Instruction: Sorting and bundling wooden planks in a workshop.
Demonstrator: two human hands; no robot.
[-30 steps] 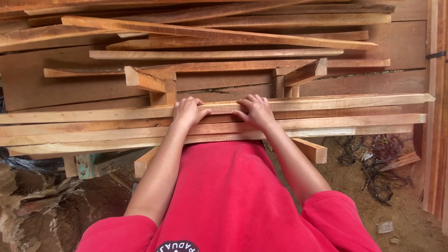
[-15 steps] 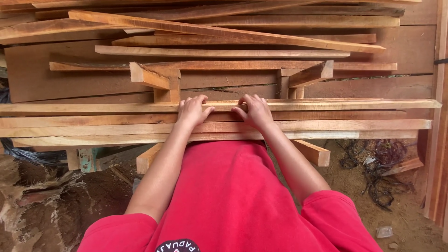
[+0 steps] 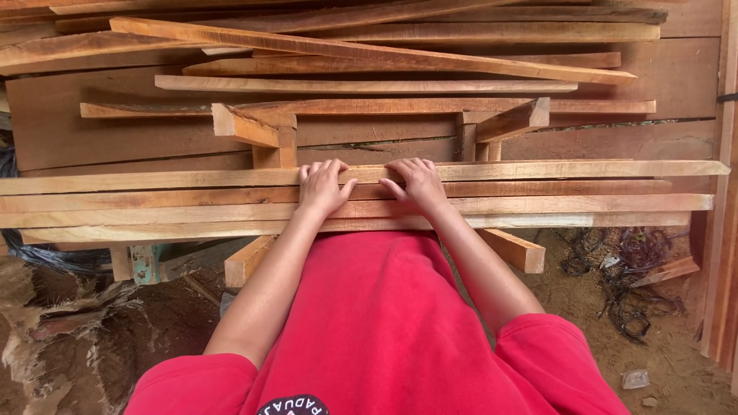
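Both hands, left and right, lie flat with fingers hooked over the far slat atop the slat stack; I'd judge an even, level pull best.

A: How many hands appear?
B: Two: a left hand and a right hand, each laid flat on the near wooden slats.

A: How many slats lie in that near bundle?
B: Four long ones, stacked edge to edge.

A: And short blocks?
B: Two angled wooden blocks stand behind the bundle; two more stubs stick out beneath it.

A: The far pile of planks?
B: Too overlapped to count exactly.
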